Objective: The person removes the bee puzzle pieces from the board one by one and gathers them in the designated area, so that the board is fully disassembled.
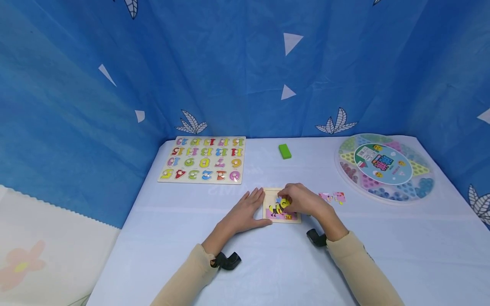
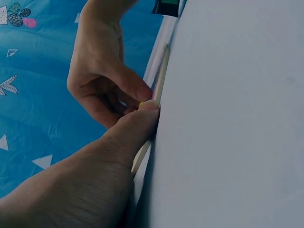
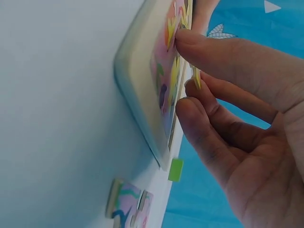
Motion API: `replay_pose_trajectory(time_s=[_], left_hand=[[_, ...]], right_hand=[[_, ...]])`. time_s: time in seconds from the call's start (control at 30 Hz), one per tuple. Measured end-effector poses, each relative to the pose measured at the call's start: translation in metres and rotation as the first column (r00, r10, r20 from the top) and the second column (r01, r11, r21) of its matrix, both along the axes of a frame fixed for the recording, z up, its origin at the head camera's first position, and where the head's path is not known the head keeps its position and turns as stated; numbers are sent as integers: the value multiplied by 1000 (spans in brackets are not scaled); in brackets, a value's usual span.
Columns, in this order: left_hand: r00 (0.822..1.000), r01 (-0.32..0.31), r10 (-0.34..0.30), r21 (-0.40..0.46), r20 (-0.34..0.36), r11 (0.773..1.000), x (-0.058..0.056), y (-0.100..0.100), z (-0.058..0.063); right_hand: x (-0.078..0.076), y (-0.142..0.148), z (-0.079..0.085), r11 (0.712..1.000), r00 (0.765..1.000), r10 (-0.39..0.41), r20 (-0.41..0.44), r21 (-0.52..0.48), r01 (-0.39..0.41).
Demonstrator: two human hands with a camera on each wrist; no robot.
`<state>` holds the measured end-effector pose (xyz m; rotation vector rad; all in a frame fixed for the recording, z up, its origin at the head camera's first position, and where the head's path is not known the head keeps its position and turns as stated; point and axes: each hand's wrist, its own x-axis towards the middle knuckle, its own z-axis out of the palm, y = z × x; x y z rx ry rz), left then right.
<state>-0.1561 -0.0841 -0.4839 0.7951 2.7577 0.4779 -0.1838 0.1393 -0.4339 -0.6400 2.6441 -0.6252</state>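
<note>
My right grip (image 1: 302,200) pinches a yellow puzzle piece (image 3: 196,78) over the bee jigsaw (image 1: 270,199); my left grip (image 1: 245,213) lies straight-fingered at its edge. I judge it part-built, with loose pieces (image 1: 339,196) on the worktop (image 1: 283,272).

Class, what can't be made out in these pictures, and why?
Head view: part of the bee puzzle, covered by the right hand.
Head view: fine print on the white sticker, too small.
Left wrist view: the bee puzzle's picture, nearly edge-on.
Right wrist view: loose pieces, cut off by the bottom edge.
</note>
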Motion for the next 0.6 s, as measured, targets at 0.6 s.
replay_pose_trajectory(time_s=[0.6], left_hand=[[1000,-11,11,0,16,1000,1,-1,-1]], right_hand=[[-2,4,-2,998,999,-38,38,-46,39]])
